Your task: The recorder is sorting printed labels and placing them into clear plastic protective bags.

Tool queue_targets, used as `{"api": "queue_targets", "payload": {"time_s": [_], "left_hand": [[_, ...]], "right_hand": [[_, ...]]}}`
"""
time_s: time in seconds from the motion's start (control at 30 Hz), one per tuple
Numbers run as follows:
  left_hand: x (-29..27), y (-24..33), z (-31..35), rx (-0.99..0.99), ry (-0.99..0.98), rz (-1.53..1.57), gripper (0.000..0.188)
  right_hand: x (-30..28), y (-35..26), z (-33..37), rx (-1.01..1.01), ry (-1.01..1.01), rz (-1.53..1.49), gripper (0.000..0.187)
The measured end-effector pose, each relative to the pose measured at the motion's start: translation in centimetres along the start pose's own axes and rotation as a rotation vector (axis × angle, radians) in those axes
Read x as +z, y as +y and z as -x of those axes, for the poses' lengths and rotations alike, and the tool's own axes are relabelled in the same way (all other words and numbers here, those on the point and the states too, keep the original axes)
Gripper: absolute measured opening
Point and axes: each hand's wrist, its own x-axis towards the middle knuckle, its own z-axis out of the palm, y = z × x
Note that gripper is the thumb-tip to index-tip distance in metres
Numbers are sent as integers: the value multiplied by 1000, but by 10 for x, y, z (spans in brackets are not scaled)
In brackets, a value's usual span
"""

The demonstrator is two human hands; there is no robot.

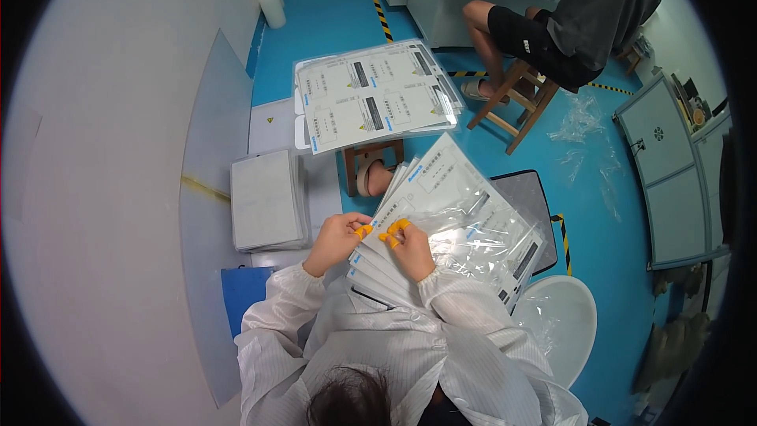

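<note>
A fanned stack of white printed sheets (441,170) lies on my lap, tilted to the right. Crumpled clear plastic film (465,237) spreads over the top sheet, shining in the light. My left hand (341,241) is closed at the left edge of the top sheet, thumb and finger pinching it near its corner. Just to the right, my right hand (409,249) is closed over the sheet in a pinch, with the film's loose edge at its fingers. Several fingertips on both hands wear orange finger cots. What lies between the right fingertips is partly hidden.
Ahead, more printed sheets (378,91) lie on a wooden stool (347,170). A pale stack (268,201) stands at left beside a blue bin (243,296). A white basin (564,323) is at right. Another person (591,24) sits ahead; plastic scraps (583,122) litter the floor.
</note>
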Motion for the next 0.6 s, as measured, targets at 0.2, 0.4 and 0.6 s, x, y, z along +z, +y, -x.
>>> {"api": "queue_targets", "payload": {"time_s": [0.2,0.4,0.6], "left_hand": [[1,5,-4,-103,-4,120,20],[4,0,-3,-75,30,-36,18],[4,-1,-5,-86,10,-16,18]], "right_hand": [[3,-13,8,-153,-51,70,34],[7,-5,2,-77,-109,40,30],[-3,-9,4,-22,-83,-111,23]]}}
